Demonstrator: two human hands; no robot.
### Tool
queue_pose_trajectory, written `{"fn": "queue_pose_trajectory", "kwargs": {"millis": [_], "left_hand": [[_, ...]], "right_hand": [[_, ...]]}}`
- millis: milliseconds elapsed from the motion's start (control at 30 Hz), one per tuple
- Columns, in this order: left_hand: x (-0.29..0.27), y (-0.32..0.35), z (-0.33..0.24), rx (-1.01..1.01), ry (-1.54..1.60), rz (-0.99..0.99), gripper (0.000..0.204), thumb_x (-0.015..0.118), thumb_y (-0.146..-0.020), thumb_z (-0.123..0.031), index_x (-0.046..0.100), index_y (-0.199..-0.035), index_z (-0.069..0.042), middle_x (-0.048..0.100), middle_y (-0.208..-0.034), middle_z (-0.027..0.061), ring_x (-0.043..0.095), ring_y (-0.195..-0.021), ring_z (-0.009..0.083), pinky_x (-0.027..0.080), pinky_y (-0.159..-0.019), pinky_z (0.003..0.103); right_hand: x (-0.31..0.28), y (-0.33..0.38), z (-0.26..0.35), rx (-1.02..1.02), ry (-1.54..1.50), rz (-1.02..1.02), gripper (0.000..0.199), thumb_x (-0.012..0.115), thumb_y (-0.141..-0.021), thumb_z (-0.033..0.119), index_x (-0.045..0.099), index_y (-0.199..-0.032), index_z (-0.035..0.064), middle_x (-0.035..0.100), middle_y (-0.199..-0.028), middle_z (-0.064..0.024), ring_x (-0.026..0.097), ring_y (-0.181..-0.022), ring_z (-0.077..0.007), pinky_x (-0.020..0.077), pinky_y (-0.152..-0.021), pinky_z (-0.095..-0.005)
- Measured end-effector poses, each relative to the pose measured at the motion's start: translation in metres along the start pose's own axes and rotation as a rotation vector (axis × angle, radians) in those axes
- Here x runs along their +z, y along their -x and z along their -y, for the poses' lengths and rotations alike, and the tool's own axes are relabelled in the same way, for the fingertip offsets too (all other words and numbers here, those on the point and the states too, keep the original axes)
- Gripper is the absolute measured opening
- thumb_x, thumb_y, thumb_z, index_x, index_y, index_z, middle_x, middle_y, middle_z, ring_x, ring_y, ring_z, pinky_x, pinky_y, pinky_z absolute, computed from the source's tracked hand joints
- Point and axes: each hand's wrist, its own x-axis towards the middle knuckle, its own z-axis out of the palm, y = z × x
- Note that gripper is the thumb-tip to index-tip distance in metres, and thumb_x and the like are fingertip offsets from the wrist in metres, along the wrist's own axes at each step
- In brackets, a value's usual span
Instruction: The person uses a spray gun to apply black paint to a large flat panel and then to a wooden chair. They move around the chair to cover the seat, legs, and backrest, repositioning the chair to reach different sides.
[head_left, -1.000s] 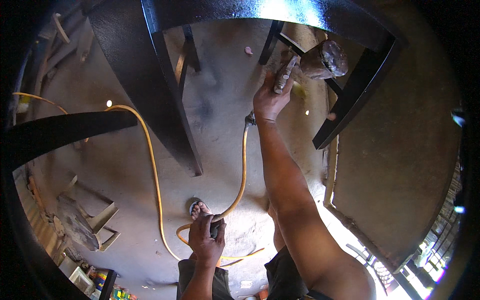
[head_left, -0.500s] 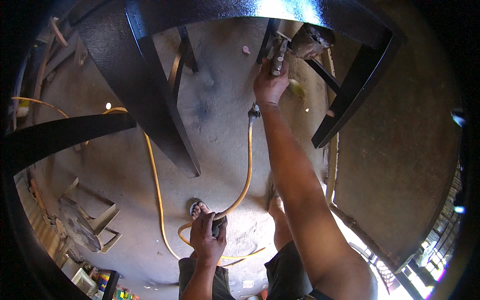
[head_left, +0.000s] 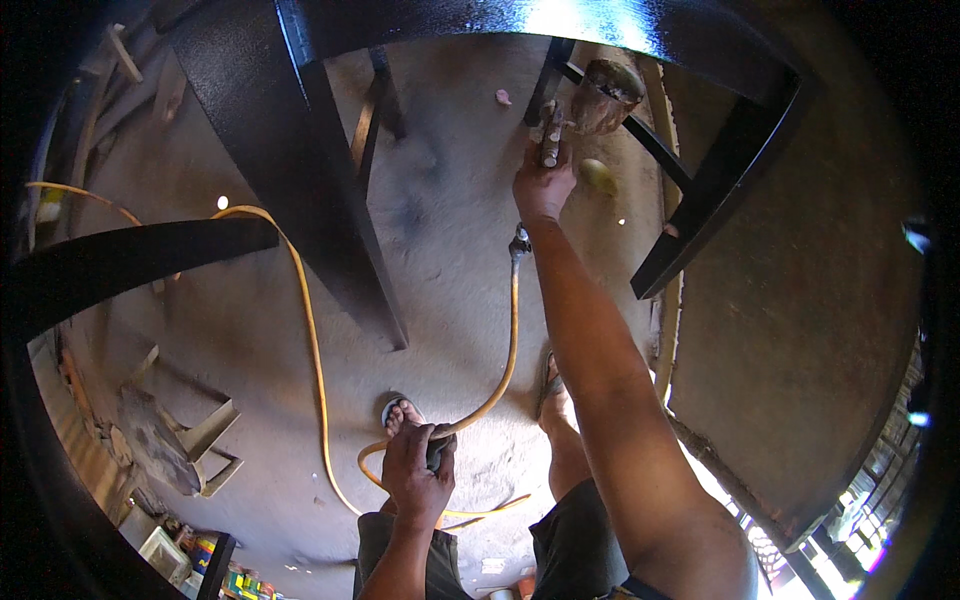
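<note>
My right hand (head_left: 545,188) reaches far forward, its fingers wrapped round the handle of a spray gun (head_left: 551,138). A round, paint-stained cup (head_left: 606,98) sits on the gun's right side, just below the curved black rail (head_left: 450,25) of a piece of furniture. Beneath my right wrist, a metal coupling (head_left: 519,243) ends a yellow hose (head_left: 514,320). That hose curves back to my left hand (head_left: 418,478), which is closed round it low in front of me. A dark thing by the left fingers is partly hidden.
Broad black legs (head_left: 300,190) slope down at left, and another black leg (head_left: 715,200) stands at right. A large brown panel (head_left: 790,300) fills the right side. Bent metal pieces (head_left: 185,440) lie at left, with containers (head_left: 190,555) at lower left. More hose crosses the floor.
My right hand and the spray gun have come slightly nearer to me. The cup has shifted left and shows more fully below the rail. My left hand keeps its hold on the hose.
</note>
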Motion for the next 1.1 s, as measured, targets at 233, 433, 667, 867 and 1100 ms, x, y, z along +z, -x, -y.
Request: {"fn": "queue_pose_trajectory", "kwargs": {"millis": [233, 433, 667, 867, 1100], "left_hand": [[-0.003, 0.001, 0.001, -0.033, -0.016, 0.037, 0.028, 0.084, -0.085, -0.015, 0.069, -0.107, -0.008, 0.071, -0.101, 0.0101, 0.069, -0.094, 0.0333, 0.055, -0.084, 0.045], [-0.005, 0.005, 0.004, -0.063, -0.018, 0.032, 0.027, 0.085, -0.081, -0.015, 0.071, -0.104, -0.01, 0.072, -0.099, 0.0099, 0.069, -0.093, 0.0336, 0.054, -0.083, 0.045], [-0.007, 0.012, 0.011, -0.1, -0.076, 0.025, 0.028, 0.086, -0.079, -0.012, 0.071, -0.103, -0.011, 0.072, -0.1, 0.0106, 0.069, -0.094, 0.0351, 0.054, -0.083, 0.046], [-0.008, 0.017, 0.014, -0.116, -0.045, -0.014, 0.029, 0.085, -0.081, -0.013, 0.072, -0.107, -0.01, 0.072, -0.107, 0.0127, 0.068, -0.099, 0.0368, 0.054, -0.087, 0.048], [-0.015, 0.029, 0.032, -0.129, -0.082, -0.074, 0.031, 0.083, -0.081, -0.011, 0.069, -0.109, -0.009, 0.071, -0.108, 0.0133, 0.068, -0.104, 0.0385, 0.053, -0.09, 0.049]], "right_hand": [[0.003, 0.021, -0.033, 0.0, 0.131, 0.041, 0.031, 0.072, -0.096, 0.028, 0.062, -0.112, 0.0039, 0.073, -0.095, -0.0295, 0.069, -0.093, -0.0538, 0.0549, -0.079, -0.0572], [0.002, 0.041, -0.051, 0.035, 0.229, 0.079, 0.029, 0.073, -0.096, 0.029, 0.061, -0.107, 0.0043, 0.073, -0.091, -0.0277, 0.07, -0.088, -0.0533, 0.0557, -0.076, -0.0575], [-0.013, 0.063, -0.033, -0.029, 0.091, -0.001, 0.029, 0.074, -0.097, 0.028, 0.058, -0.103, 0.0047, 0.07, -0.084, -0.027, 0.069, -0.084, -0.0524, 0.0534, -0.07, -0.0571], [-0.015, 0.042, 0.006, -0.032, -0.015, -0.062, 0.031, 0.074, -0.096, 0.026, 0.058, -0.106, 0.0004, 0.069, -0.089, -0.0294, 0.066, -0.088, -0.0551, 0.0517, -0.074, -0.0557], [-0.022, 0.053, 0.051, -0.001, -0.051, -0.215, 0.028, 0.073, -0.097, 0.021, 0.057, -0.104, -0.0002, 0.067, -0.087, -0.0274, 0.065, -0.083, -0.0514, 0.0514, -0.075, -0.0523]]}}
